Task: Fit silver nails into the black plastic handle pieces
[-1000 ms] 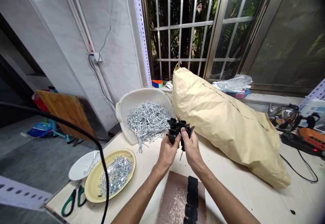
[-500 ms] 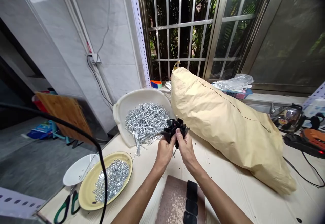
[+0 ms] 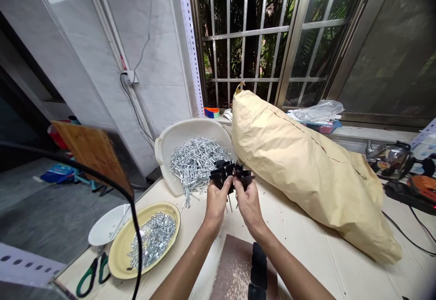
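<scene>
My left hand (image 3: 216,202) is closed on a bunch of black plastic pieces (image 3: 222,169) with flat tops. Close beside it, my right hand (image 3: 250,204) grips more black plastic pieces (image 3: 244,177). Thin metal pins point down from under the bunches, between the two hands. Both thumbs face me, and the fingers behind the pieces are hidden. Just beyond my left hand a white basin (image 3: 162,166) holds a heap of metal pins (image 3: 199,157). Below my forearms lies a brown board (image 3: 231,263) with a row of black square pieces (image 3: 259,270) on it.
A yellow dish (image 3: 117,263) of small metal parts stands at the left, by a white bowl (image 3: 100,232) and green-handled scissors (image 3: 89,277). A large paper sack (image 3: 313,177) fills the right side. A black cable (image 3: 135,220) crosses the left foreground.
The black pieces, one cluster before, now show as two bunches, one in each hand. My hands have turned slightly, and more of the metal pins shows below. The view has shifted a little.
</scene>
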{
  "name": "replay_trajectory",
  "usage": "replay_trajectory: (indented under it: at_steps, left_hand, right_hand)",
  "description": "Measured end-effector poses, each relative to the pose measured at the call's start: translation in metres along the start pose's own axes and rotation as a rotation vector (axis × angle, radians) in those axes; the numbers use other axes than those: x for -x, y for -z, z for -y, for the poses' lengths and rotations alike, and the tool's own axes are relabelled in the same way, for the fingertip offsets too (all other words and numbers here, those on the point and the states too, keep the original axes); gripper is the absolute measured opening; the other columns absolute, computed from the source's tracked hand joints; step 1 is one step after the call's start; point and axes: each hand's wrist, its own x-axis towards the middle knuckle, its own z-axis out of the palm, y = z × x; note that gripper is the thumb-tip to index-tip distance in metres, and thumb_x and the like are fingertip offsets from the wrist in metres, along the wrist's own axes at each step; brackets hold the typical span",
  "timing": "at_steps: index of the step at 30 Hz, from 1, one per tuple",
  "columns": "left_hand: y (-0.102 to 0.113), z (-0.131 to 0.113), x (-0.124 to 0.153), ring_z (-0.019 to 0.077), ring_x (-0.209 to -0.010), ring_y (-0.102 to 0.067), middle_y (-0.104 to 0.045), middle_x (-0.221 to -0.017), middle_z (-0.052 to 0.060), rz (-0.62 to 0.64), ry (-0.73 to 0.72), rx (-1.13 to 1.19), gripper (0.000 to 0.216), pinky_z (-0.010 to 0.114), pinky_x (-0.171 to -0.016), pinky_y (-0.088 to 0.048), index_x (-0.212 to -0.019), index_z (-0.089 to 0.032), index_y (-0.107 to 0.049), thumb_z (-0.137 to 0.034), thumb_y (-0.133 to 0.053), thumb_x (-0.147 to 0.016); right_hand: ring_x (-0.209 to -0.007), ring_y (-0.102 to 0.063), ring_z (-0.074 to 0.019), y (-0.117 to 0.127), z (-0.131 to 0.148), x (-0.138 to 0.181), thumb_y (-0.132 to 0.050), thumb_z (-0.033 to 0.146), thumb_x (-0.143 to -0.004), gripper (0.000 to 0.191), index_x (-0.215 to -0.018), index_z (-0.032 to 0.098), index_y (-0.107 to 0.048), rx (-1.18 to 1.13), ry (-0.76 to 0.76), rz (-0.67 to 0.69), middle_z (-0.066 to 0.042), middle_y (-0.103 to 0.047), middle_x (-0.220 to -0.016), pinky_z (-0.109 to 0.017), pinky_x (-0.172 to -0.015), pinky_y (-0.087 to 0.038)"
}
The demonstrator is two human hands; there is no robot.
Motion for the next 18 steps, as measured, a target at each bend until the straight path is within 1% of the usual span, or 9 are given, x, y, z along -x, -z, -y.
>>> replay_trajectory:
  at_steps: [2,4,7,10,13,15,16,18]
  left_hand:
    - [0.001,0.003,0.003,0.0183,-0.077,-0.061,-0.067,-0.075,0.004,-0.017,0.005,-0.060,0.023,0.028,-0.075,-0.045,-0.081,-0.014,-0.068,-0.036,-0.069,-0.072]
    - [0.002,0.005,0.004,0.0168,-0.068,-0.059,-0.062,-0.063,0.001,-0.024,0.024,-0.114,0.022,0.026,-0.066,-0.044,-0.069,-0.014,-0.066,-0.036,-0.069,-0.071]
    - [0.002,0.011,0.001,0.0149,-0.063,-0.055,-0.059,-0.060,0.000,-0.005,0.031,-0.155,0.024,0.024,-0.059,-0.041,-0.065,-0.014,-0.064,-0.036,-0.070,-0.069]
    - [0.000,0.017,-0.002,0.0128,-0.060,-0.052,-0.058,-0.060,0.000,0.025,0.060,-0.147,0.024,0.023,-0.057,-0.040,-0.064,-0.013,-0.063,-0.036,-0.070,-0.069]
    - [-0.002,0.022,-0.002,0.0135,-0.063,-0.055,-0.063,-0.068,0.002,0.081,0.171,0.011,0.025,0.024,-0.061,-0.043,-0.075,-0.012,-0.066,-0.035,-0.072,-0.066]
    - [-0.002,0.021,-0.002,0.0155,-0.069,-0.059,-0.067,-0.076,0.005,0.114,0.237,0.138,0.029,0.027,-0.068,-0.046,-0.082,-0.012,-0.067,-0.033,-0.074,-0.064]
    - [-0.002,0.019,-0.002,0.0166,-0.073,-0.061,-0.068,-0.079,0.006,0.116,0.242,0.172,0.030,0.029,-0.072,-0.047,-0.085,-0.012,-0.068,-0.031,-0.075,-0.063]
    - [-0.001,0.013,-0.002,0.0182,-0.082,-0.062,-0.069,-0.086,0.007,0.092,0.177,0.189,0.031,0.030,-0.080,-0.046,-0.089,-0.013,-0.068,-0.029,-0.076,-0.063]
  right_hand:
    - [-0.094,-0.059,-0.0181,0.001,-0.003,-0.001,-0.051,0.036,-0.086,0.028,-0.106,0.018,-0.058,0.015,-0.030,-0.026,-0.005,-0.064,-0.103,-0.031,-0.082,-0.047]
    - [-0.086,-0.060,-0.0178,0.004,-0.006,-0.001,-0.052,0.037,-0.085,0.026,-0.099,0.018,-0.060,0.055,-0.057,-0.043,-0.004,-0.065,-0.095,-0.030,-0.077,-0.048]
    - [-0.081,-0.060,-0.0182,0.009,-0.012,0.000,-0.054,0.040,-0.084,0.027,-0.094,0.016,-0.061,0.096,-0.050,-0.028,-0.004,-0.065,-0.088,-0.031,-0.074,-0.048]
    - [-0.088,-0.060,-0.0193,0.014,-0.021,0.001,-0.053,0.040,-0.085,0.028,-0.098,0.016,-0.061,0.084,-0.004,-0.030,-0.006,-0.066,-0.092,-0.033,-0.080,-0.048]
    - [-0.096,-0.059,-0.0200,0.017,-0.030,0.003,-0.052,0.038,-0.085,0.032,-0.108,0.017,-0.061,0.080,0.063,-0.026,-0.007,-0.066,-0.100,-0.035,-0.088,-0.046]
    - [-0.096,-0.060,-0.0203,0.017,-0.031,0.007,-0.052,0.039,-0.085,0.035,-0.113,0.018,-0.059,0.090,0.072,-0.010,-0.008,-0.065,-0.103,-0.035,-0.086,-0.047]
    - [-0.097,-0.060,-0.0205,0.017,-0.030,0.009,-0.052,0.039,-0.086,0.037,-0.115,0.018,-0.058,0.090,0.073,-0.002,-0.008,-0.065,-0.105,-0.036,-0.086,-0.047]
    - [-0.102,-0.057,-0.0209,0.017,-0.025,0.012,-0.051,0.038,-0.087,0.039,-0.119,0.018,-0.056,0.059,0.083,0.013,-0.009,-0.064,-0.109,-0.037,-0.090,-0.045]
